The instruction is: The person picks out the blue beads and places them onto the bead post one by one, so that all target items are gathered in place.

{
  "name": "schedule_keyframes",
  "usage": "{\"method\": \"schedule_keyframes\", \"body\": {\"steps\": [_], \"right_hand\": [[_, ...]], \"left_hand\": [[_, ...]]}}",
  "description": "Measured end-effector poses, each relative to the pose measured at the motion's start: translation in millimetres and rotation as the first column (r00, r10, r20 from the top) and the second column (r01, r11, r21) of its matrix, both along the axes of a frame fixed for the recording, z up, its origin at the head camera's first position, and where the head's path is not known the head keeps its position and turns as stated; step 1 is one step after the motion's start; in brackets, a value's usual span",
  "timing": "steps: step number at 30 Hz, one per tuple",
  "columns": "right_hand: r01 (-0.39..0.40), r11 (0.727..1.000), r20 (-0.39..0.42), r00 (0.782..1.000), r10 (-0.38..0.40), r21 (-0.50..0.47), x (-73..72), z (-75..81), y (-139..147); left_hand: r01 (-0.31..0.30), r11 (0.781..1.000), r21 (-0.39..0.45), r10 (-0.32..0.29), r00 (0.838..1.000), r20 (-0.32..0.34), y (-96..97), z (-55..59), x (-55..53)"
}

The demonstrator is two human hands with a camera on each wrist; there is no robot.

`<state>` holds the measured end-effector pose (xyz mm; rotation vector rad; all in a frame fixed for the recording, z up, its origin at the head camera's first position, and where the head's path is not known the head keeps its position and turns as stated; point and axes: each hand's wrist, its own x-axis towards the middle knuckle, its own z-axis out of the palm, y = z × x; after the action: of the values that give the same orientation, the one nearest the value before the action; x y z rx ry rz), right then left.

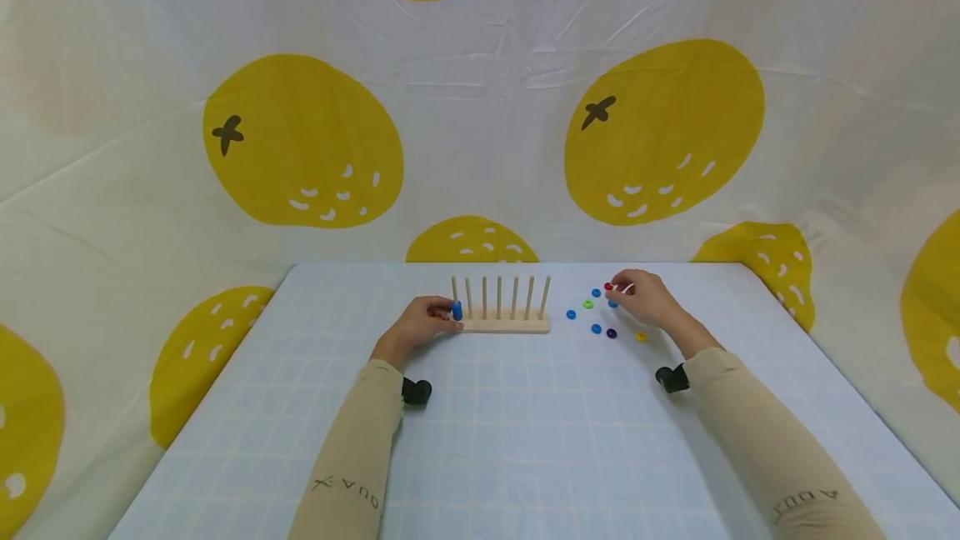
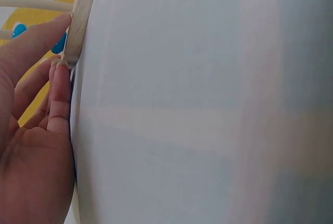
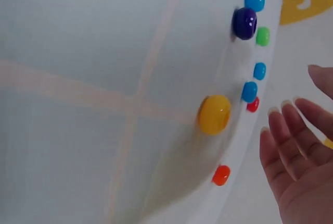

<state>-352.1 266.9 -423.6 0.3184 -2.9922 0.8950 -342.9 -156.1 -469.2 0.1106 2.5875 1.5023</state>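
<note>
Wooden peg rack [image 1: 504,326] on the pale checked table [image 1: 487,440], pegs upright; blue beads [image 1: 457,312] stacked on its leftmost peg. Left hand [image 1: 420,322] pinches the rack's left end, thumb at the front edge, forearm angled in from the near side. Right hand [image 1: 643,297] well apart, palm turned inward, thumb parted from loosely bent fingers, nothing in its grasp; fingertips near a red bead [image 1: 608,286]. Loose beads between rack and right hand: four blue, one green [image 1: 588,304]. Purple bead [image 1: 611,333] and yellow bead [image 1: 641,337] nearer the wearer. Orange bead [image 3: 221,175] visible from right wrist; right hand probably blocks it from head view. Fruit-print curtain [image 1: 487,132] behind.
</note>
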Motion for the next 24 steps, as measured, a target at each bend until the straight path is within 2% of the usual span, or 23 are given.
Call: {"method": "schedule_keyframes", "body": {"steps": [5,13,24], "right_hand": [[0.08,0.997,0.1,0.992,-0.078,-0.013,-4.6,-6.6,10],[0.105,0.994,0.213,0.972,-0.099,-0.019,-11.5,-14.3,16],[0.079,0.997,0.225,0.972,-0.074,-0.017,-13.3,-13.9,11]], "left_hand": [[0.002,1.0,0.003,-0.002,1.0,0.001,0.6,0.5,0.2],[-0.003,1.0,0.007,0.003,1.0,0.015,0.1,1.1,0.8],[-0.009,1.0,0.012,0.008,1.0,0.024,0.5,0.8,0.6]]}}
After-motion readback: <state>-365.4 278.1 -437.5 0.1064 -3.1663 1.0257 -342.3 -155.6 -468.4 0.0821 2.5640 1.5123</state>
